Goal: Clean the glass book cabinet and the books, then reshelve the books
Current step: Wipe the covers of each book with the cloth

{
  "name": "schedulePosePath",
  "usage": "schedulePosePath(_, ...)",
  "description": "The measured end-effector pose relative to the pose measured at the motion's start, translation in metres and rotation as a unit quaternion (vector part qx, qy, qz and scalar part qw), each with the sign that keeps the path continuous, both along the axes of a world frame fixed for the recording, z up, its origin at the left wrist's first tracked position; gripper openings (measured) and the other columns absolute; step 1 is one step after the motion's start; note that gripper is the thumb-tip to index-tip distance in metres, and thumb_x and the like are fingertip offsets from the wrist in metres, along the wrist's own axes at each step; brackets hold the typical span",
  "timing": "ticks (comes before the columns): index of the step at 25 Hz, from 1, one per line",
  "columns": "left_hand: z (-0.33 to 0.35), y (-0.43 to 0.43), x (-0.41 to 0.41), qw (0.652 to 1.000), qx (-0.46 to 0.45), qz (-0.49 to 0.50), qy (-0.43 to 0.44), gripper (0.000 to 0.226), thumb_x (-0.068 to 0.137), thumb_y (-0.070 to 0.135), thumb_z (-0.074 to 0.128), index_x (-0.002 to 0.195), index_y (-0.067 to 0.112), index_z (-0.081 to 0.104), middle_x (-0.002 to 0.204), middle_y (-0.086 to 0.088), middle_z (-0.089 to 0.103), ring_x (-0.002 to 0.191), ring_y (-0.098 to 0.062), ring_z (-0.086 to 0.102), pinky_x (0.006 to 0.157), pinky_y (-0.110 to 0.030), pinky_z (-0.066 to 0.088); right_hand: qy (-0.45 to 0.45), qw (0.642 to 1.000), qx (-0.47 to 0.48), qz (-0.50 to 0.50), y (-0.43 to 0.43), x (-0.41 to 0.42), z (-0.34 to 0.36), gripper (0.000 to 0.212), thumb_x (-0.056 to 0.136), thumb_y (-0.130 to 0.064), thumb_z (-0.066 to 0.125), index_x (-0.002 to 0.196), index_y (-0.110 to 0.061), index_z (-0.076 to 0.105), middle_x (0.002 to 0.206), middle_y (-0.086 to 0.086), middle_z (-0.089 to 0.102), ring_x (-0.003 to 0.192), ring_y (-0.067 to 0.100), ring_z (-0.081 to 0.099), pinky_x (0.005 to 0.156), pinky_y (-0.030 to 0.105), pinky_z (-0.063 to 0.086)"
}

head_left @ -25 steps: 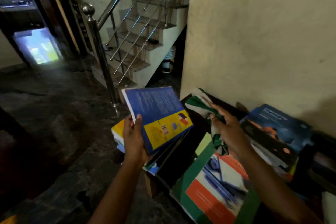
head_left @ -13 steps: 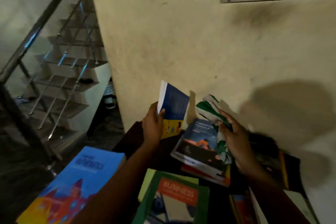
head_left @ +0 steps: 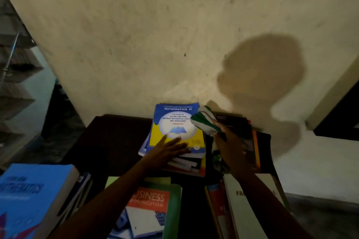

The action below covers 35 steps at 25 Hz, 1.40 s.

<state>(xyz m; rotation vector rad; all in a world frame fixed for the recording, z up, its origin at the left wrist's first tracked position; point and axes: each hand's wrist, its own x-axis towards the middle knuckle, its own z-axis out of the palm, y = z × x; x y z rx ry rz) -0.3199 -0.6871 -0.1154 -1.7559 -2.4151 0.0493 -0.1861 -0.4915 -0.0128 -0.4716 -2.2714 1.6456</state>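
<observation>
Pressing flat on the maths book (head_left: 178, 122), the left hand (head_left: 169, 146) lies with its fingers straight and slightly apart, pinning the cover to the top of a stack (head_left: 186, 165) on the dark table (head_left: 112, 137), close against the wall (head_left: 136, 44). The right hand (head_left: 231, 145) has its fingers clamped round a bunched green-and-white cloth (head_left: 204, 120), whose end touches the book's upper right corner. The likeliest trouble is the stack itself: the books under the top one sit askew, edges jutting left and forward, so a firm sideways wipe could drag the glossy cover and shift the whole pile toward the table's edge. The pinning hand guards against that, yet it also covers the lower part of the cover, and that patch would go unwiped unless the hand moves. The cloth is balled up rather than spread, so it probably meets only a small area at a time and may push dust onto the dark books just beside it. The table is crowded too: a thick blue book (head_left: 33, 190) and a business book (head_left: 153, 200) lie under the forearms, where a careless elbow could knock them. Light is dim, so missed dust would be hard to spot. The cabinet is not in view.
</observation>
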Motion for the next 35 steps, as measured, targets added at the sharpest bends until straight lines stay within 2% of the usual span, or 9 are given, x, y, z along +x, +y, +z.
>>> schedulePosePath(4, 0.002, -0.013, 0.007, 0.998, -0.061, 0.003, 0.027, 0.068, 0.089, 0.039, 0.031, 0.15, 0.027, 0.002, 0.135, 0.004, 0.054, 0.123, -0.023, 0.053, 0.084, -0.053, 0.048, 0.018, 0.999, 0.024, 0.04, -0.019, -0.01, -0.003, 0.038, 0.095, -0.004, 0.047, 0.132, -0.01, 0.048, 0.119, 0.016, 0.06, 0.109, 0.042, 0.055, 0.092, 0.043, 0.045)
schedulePosePath(7, 0.011, -0.047, 0.032, 0.984, 0.136, 0.104, -0.047, 0.048, 0.093, 0.044, 0.034, 0.139, 0.03, 0.035, 0.14, 0.0, 0.048, 0.133, -0.016, 0.037, 0.1, -0.051, 0.039, 0.033, 0.996, 0.018, 0.085, -0.049, -0.015, -0.005, 0.039, 0.094, -0.006, 0.049, 0.132, -0.015, 0.048, 0.12, 0.011, 0.06, 0.109, 0.039, 0.054, 0.092, 0.044, 0.044)
schedulePosePath(12, 0.051, -0.164, 0.143, 0.717, 0.527, 0.408, -0.204, 0.031, 0.088, 0.022, 0.057, 0.119, 0.018, 0.056, 0.126, -0.003, 0.057, 0.112, -0.004, 0.051, 0.099, -0.025, 0.04, 0.011, 0.975, 0.013, 0.221, -0.144, -0.028, -0.012, 0.038, 0.096, -0.011, 0.048, 0.133, -0.018, 0.048, 0.133, 0.003, 0.053, 0.114, 0.018, 0.054, 0.085, 0.018, 0.04)
schedulePosePath(15, 0.053, -0.234, 0.195, 0.638, 0.557, 0.525, -0.08, 0.048, 0.085, 0.029, 0.051, 0.128, 0.006, 0.051, 0.128, -0.002, 0.05, 0.117, -0.006, 0.044, 0.1, -0.018, 0.032, 0.024, 0.954, 0.01, 0.297, -0.213, -0.036, -0.013, 0.035, 0.094, -0.009, 0.051, 0.129, -0.014, 0.054, 0.131, 0.005, 0.056, 0.123, 0.017, 0.05, 0.095, 0.018, 0.037)
schedulePosePath(19, 0.016, -0.307, 0.233, 0.414, 0.618, 0.663, -0.08, 0.059, 0.094, 0.027, 0.053, 0.143, 0.003, 0.03, 0.148, -0.016, 0.032, 0.137, -0.025, 0.031, 0.114, -0.038, 0.023, 0.051, 0.919, 0.062, 0.385, -0.309, -0.055, -0.014, 0.037, 0.092, -0.005, 0.05, 0.128, -0.011, 0.056, 0.129, 0.01, 0.057, 0.122, 0.022, 0.051, 0.102, 0.03, 0.039)
schedulePosePath(23, 0.013, -0.324, 0.214, 0.331, 0.656, 0.651, -0.191, 0.057, 0.099, 0.024, 0.04, 0.148, 0.007, 0.016, 0.154, -0.006, 0.014, 0.14, -0.015, 0.021, 0.113, -0.024, 0.02, 0.048, 0.879, 0.196, 0.432, -0.382, -0.102, -0.031, 0.04, 0.094, -0.012, 0.046, 0.134, -0.018, 0.05, 0.134, 0.011, 0.053, 0.121, 0.028, 0.051, 0.097, 0.033, 0.041)
schedulePosePath(27, 0.039, -0.317, 0.202, 0.135, 0.783, 0.494, -0.353, 0.057, 0.091, 0.06, 0.036, 0.116, 0.014, 0.055, 0.097, -0.009, 0.072, 0.079, -0.017, 0.071, 0.07, -0.035, 0.056, 0.024, 0.798, 0.402, 0.449, -0.421, -0.125, -0.079, 0.051, 0.094, -0.032, 0.033, 0.144, -0.023, 0.032, 0.155, 0.009, 0.02, 0.142, 0.027, 0.018, 0.114, 0.04, 0.019)
schedulePosePath(29, 0.034, -0.32, 0.205, 0.13, 0.819, 0.417, -0.371, 0.054, 0.099, 0.047, 0.02, 0.111, 0.009, 0.056, 0.083, -0.003, 0.073, 0.064, -0.007, 0.069, 0.053, -0.022, 0.054, 0.04, 0.789, 0.434, 0.434, -0.43, -0.108, -0.09, 0.052, 0.096, -0.026, 0.038, 0.146, -0.024, 0.026, 0.157, 0.007, 0.01, 0.144, 0.025, 0.01, 0.114, 0.037, 0.012)
schedulePosePath(35, 0.02, -0.341, 0.223, 0.094, 0.844, 0.396, -0.35, 0.058, 0.099, 0.046, 0.018, 0.133, 0.01, 0.048, 0.13, -0.007, 0.058, 0.121, -0.018, 0.053, 0.094, -0.03, 0.041, 0.132, 0.744, 0.397, 0.522, -0.451, 0.013, -0.088, 0.05, 0.094, -0.028, 0.039, 0.143, -0.032, 0.033, 0.155, 0.0, 0.02, 0.142, 0.019, 0.018, 0.116, 0.036, 0.014)
